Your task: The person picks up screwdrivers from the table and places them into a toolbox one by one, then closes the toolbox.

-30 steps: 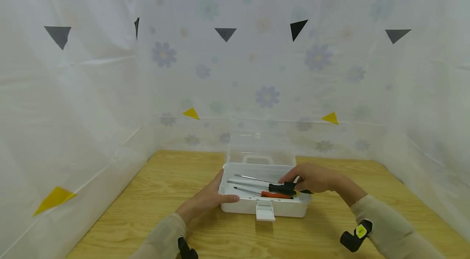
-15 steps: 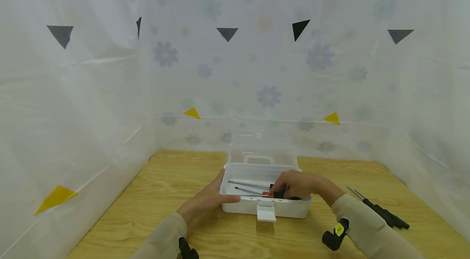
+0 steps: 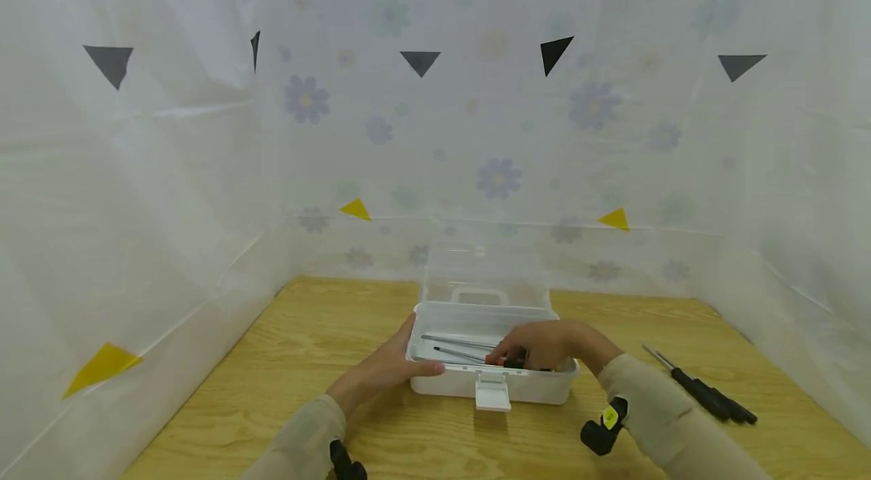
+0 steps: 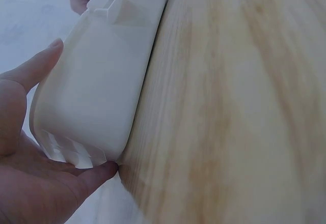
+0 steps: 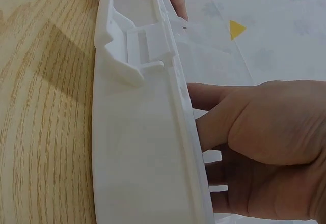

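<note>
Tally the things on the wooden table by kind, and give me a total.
Screwdrivers inside the open white box: 3 showing, two with bare shafts and an orange-handled one under the right hand
Screwdrivers on the table, black-handled: 1
White plastic boxes, lid raised: 1, left hand at its end
Total: 5

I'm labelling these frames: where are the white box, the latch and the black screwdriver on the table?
white box [image 3: 531, 389], head view, front wall
latch [image 3: 493, 391], head view, front tab
black screwdriver [image 3: 711, 397], head view, handle
</note>
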